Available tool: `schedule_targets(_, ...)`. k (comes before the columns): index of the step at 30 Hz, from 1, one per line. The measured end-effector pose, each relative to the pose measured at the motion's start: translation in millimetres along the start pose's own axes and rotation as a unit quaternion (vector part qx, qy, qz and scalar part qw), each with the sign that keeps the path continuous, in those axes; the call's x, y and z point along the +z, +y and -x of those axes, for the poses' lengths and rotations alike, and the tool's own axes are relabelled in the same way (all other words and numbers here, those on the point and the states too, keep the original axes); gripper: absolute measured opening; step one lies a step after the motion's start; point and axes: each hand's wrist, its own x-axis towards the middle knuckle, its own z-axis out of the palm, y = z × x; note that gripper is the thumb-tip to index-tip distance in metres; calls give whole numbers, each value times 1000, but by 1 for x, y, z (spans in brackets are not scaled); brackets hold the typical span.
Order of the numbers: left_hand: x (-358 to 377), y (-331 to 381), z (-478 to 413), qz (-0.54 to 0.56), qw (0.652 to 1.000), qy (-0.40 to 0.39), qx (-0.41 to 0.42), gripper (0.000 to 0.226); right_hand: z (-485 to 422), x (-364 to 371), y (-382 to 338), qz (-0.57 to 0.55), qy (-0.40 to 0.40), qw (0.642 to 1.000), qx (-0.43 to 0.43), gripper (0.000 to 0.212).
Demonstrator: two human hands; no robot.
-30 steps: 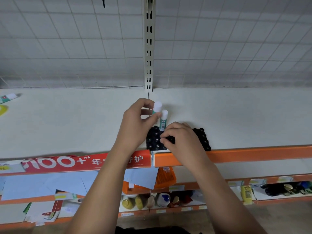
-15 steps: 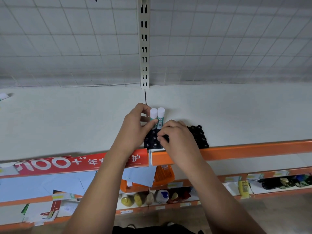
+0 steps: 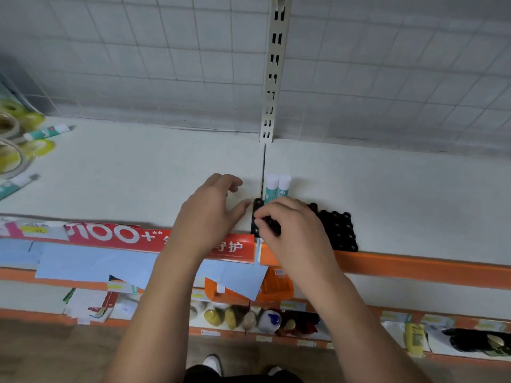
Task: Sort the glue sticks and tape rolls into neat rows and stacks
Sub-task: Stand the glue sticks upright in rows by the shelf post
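Two glue sticks (image 3: 277,187) with white caps and green labels stand upright side by side in a black holder tray (image 3: 338,230) full of round holes, near the shelf's front edge. My left hand (image 3: 213,214) hovers just left of them, fingers relaxed, holding nothing. My right hand (image 3: 290,225) lies over the tray's left part, fingers curled on its front corner. At the far left of the shelf lie more glue sticks (image 3: 47,132) (image 3: 15,183) among several yellowish tape rolls (image 3: 9,158).
The white shelf (image 3: 138,172) has a wire-grid back and a slotted upright post (image 3: 272,67). An orange front rail (image 3: 414,268) carries a red banner (image 3: 116,234). Lower shelves hold bottles, papers and an orange basket (image 3: 276,286).
My left hand has let go of the glue stick and drawn back to the left. Both sticks now stand in the tray. The view has swung left, showing the tape rolls.
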Motion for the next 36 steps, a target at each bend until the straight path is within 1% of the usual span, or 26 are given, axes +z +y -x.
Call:
schedule_targets(2, -18, -12, 17, -61, 997, 34, -28, 27, -10, 8, -17, -21, -30, 999, -30, 9)
schedule_targets(5, -44, -32, 42, -113, 986, 78, -94, 23, -29, 27, -47, -43, -69, 993, -84, 18)
schedule_targets(8, -71, -55, 66, -144, 971, 106, -161, 22, -47, 52, -80, -22, -113, 984, -137, 25)
schedule_targets(10, -89, -71, 78, -150, 964, 123, -182, 22, -58, 69, -103, -2, -136, 977, -166, 27)
schedule_targets(13, -118, -98, 90, -190, 954, 139, -185, 23, -70, 94, -143, 5, -157, 969, -190, 31)
schedule_targets(17, -161, -145, 99, -204, 947, 145, -200, 27, -85, 128, -196, -4, -151, 967, -204, 33)
schedule_targets(24, -230, -233, 100, -212, 953, 129, -172, 27, -122, 194, -279, -21, -136, 970, -202, 26)
schedule_targets(28, -250, -268, 94, -215, 957, 105, -161, 27, -137, 224, -306, -26, -123, 974, -190, 25)
schedule_targets(32, -256, -293, 87, -206, 964, 75, -148, 24, -147, 244, -320, -12, -123, 976, -177, 28)
schedule_targets(36, -267, -316, 74, -192, 967, 102, -132, 25, -158, 260, -334, 22, -154, 971, -183, 33)
